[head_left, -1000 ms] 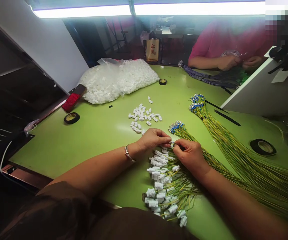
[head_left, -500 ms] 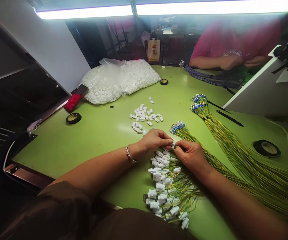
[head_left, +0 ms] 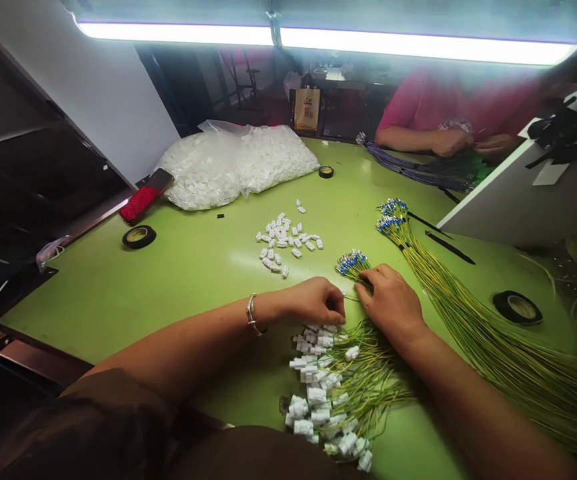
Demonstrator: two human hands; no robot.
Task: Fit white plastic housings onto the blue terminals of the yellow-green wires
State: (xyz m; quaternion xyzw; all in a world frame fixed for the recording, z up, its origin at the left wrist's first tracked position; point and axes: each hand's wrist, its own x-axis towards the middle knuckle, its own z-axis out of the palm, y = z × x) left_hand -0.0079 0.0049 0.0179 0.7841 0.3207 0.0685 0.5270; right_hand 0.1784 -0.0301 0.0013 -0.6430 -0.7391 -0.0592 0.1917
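Observation:
My left hand [head_left: 313, 301] is closed in a pinch above a pile of white plastic connectors [head_left: 317, 395] fitted on yellow-green wires; what it pinches is hidden. A small pale tip with a thin wire shows beside its fingers. My right hand [head_left: 391, 300] has its thumb and fingers closed on the yellow-green wires of a bundle, just below their blue-and-silver terminals [head_left: 352, 263]. Loose white connectors [head_left: 282, 232] lie scattered on the green table [head_left: 193, 273], beyond my left hand.
A second wire bundle [head_left: 443, 300] runs along the right. Tape rolls [head_left: 139, 237], a black pen-like tool [head_left: 449, 247] and a phone in a red case [head_left: 145, 197] lie around. Behind stands a big bag of connectors [head_left: 238, 163]. Across the table, a person in pink [head_left: 418, 113] handles grey wires [head_left: 413, 163].
My hands have parted: the right has moved up onto the terminal end of the near bundle, the left has dropped slightly toward the connector pile. The view has tilted a little.

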